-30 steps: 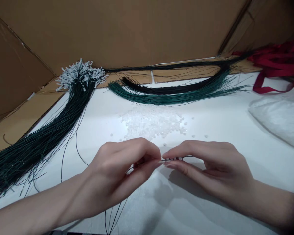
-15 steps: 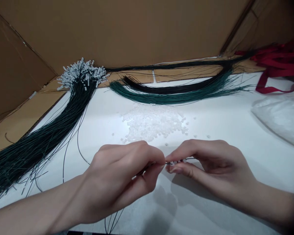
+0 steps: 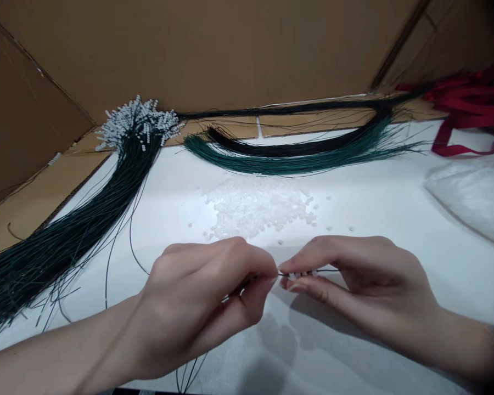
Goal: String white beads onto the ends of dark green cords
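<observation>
My left hand [image 3: 214,296] is closed in a pinch on a thin dark wire [image 3: 329,270], with more strands trailing out below the palm. Close beside it, my right hand [image 3: 358,285] pinches a short row of small whitish beads [image 3: 298,275] threaded on that wire. The wire's free end sticks out past the beads toward the right palm. Just beyond the hands, a pile of loose clear-white beads [image 3: 259,206] lies on the white table [image 3: 379,197].
A thick bundle of dark green wires [image 3: 102,203] with white beaded tips [image 3: 138,123] lies at left. Green and black wires [image 3: 288,164] curve along the back. Red ribbon [image 3: 465,126] and a clear plastic bag [image 3: 473,192] are at right, before a cardboard wall [image 3: 247,49].
My right hand has shifted slightly right along the wire, so a little more of the beads shows between its fingers. My left hand has stayed nearly still.
</observation>
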Demonstrator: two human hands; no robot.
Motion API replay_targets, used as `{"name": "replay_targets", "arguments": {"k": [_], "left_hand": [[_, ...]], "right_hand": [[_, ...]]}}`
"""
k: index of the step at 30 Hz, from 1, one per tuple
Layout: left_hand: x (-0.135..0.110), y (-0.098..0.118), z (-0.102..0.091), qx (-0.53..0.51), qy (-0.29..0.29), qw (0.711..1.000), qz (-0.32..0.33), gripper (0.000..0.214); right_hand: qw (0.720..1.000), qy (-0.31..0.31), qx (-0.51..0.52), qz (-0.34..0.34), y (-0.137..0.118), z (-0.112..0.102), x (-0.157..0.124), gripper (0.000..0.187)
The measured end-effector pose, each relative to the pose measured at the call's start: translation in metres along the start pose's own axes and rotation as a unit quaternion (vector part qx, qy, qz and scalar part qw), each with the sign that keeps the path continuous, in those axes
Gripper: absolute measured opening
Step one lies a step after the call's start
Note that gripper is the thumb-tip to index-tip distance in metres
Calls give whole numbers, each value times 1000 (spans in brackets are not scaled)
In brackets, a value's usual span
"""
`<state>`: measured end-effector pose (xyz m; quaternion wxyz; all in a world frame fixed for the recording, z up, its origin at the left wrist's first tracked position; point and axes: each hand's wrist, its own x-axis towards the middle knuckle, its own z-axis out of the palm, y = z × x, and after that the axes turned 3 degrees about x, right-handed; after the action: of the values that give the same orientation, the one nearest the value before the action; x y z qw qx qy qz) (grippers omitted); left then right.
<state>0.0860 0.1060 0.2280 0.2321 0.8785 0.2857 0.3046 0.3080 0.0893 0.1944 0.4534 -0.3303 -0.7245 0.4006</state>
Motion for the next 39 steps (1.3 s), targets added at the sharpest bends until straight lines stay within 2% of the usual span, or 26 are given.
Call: {"name": "replay_targets", "arguments": {"k": [12, 39], "left_hand": [[2, -1, 2, -14, 8, 1000, -10, 9], [1, 1, 3, -1, 12, 1000, -11, 10]], "right_hand": [[1000, 6, 0, -16, 2, -1, 0, 16], [1000, 11, -19, -12, 0, 0, 1, 13]]}}
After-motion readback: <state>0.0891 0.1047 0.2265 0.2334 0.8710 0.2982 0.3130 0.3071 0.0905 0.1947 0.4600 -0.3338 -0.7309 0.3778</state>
